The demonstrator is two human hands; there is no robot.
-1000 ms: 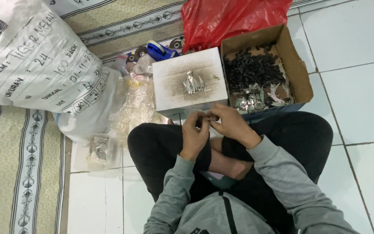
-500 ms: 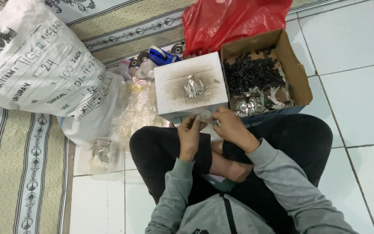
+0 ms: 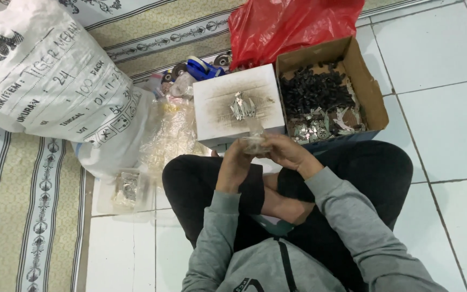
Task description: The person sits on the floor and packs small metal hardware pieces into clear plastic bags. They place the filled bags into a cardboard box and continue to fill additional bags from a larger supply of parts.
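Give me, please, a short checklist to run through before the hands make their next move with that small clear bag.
1. Both hands on the bag: left hand and right hand meet on the small clear bag: ok.
2. Bag contents visible: cannot tell, too small.
3. Metal pieces lying on the white box in front of the hands: ok.
4. Cardboard box open, with black parts showing: ok.
5. Grip firm: cannot tell, fingers hide it.

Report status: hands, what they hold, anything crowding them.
Left hand and right hand together pinch a small clear bag over the lap. White box with metal bits sits just ahead. Nothing blocking the hands.
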